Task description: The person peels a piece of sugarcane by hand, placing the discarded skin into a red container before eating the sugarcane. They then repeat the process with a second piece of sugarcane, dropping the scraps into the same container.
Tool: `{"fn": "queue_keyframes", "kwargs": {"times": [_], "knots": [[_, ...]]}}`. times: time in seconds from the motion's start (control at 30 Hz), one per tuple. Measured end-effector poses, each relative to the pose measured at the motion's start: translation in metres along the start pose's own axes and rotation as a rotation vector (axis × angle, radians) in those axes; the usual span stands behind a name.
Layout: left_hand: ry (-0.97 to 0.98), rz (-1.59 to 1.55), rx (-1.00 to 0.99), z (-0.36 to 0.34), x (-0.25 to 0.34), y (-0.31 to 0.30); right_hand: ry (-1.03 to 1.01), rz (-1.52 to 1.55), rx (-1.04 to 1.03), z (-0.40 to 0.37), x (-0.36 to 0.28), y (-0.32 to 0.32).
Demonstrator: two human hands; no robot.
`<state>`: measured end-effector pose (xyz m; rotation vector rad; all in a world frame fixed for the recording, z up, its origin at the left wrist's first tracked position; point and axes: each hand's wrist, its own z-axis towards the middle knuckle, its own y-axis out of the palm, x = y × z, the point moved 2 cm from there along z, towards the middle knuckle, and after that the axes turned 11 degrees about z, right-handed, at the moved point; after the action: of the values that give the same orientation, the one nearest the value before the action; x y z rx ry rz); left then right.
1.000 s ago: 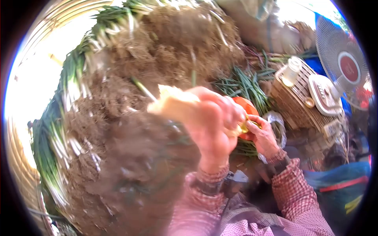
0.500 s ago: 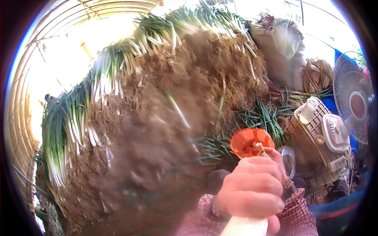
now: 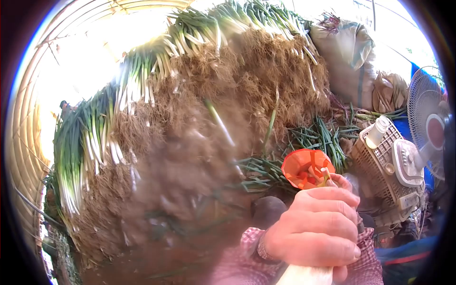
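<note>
My left hand is closed around a thick pale stalk bundle, whose white end shows below the fist near the bottom edge. Just beyond it, my right hand is mostly hidden behind the left; its fingers curl beside a small pale stub. An orange funnel-shaped thing with strips inside sits against the fingertips. What the right hand grips is too hidden to name. Loose green onion leaves lie just past the orange thing.
A large heap of green onions, roots facing inward, curves across the left and top. To the right are a plastic crate with a bottle, a fan and a full sack. A dark knee shows below.
Both hands and the bundle have shifted slightly right in the view. The orange thing has tilted and shows more of its inside. The background has also shifted slightly right and up.
</note>
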<state>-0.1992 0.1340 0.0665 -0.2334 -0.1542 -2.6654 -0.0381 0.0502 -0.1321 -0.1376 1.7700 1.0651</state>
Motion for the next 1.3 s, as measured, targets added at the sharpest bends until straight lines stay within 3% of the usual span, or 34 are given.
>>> {"fn": "queue_keyframes", "kwargs": {"times": [0.07, 0.2, 0.3, 0.4, 0.5, 0.63, 0.73, 0.83, 0.93, 1.03, 1.13, 1.23, 1.3], "knots": [[-0.059, 0.065, -0.098, 0.003, 0.01, -0.007, -0.089, -0.018, -0.026, 0.001, 0.003, 0.001], [-0.13, 0.083, -0.133, -0.003, 0.018, -0.014, 0.003, -0.119, -0.007, -0.008, -0.009, 0.013], [0.075, 0.158, -0.065, 0.001, 0.011, -0.012, 0.047, -0.146, -0.019, -0.01, -0.009, 0.013], [0.061, 0.107, -0.052, 0.003, 0.016, -0.013, -0.062, -0.149, -0.016, -0.006, 0.002, 0.015], [0.056, 0.067, 0.103, 0.003, 0.019, -0.005, -0.127, -0.35, 0.001, -0.005, 0.006, 0.008], [0.102, 0.054, 0.142, 0.004, 0.015, -0.005, -0.024, -0.25, 0.033, 0.003, 0.022, -0.013], [0.006, 0.097, -0.035, -0.001, 0.018, -0.014, -0.045, -0.218, 0.027, 0.005, 0.024, -0.015], [0.104, 0.115, 0.069, -0.002, 0.009, 0.0, -0.079, -0.264, 0.051, 0.006, 0.024, -0.018], [0.057, 0.027, 0.025, 0.001, 0.009, 0.004, -0.009, -0.232, 0.048, 0.008, 0.02, -0.018], [-0.029, 0.095, -0.164, 0.0, 0.016, -0.007, 0.0, -0.209, 0.062, 0.007, 0.022, -0.02], [-0.066, 0.097, -0.171, 0.0, 0.018, -0.005, -0.002, -0.225, 0.048, 0.008, 0.023, -0.022], [0.068, 0.113, -0.084, 0.0, 0.01, -0.001, -0.024, -0.216, 0.037, 0.006, 0.026, -0.019], [0.356, 0.004, 0.241, -0.002, -0.016, 0.026, -0.044, -0.206, 0.021, 0.008, 0.027, -0.02]]}}
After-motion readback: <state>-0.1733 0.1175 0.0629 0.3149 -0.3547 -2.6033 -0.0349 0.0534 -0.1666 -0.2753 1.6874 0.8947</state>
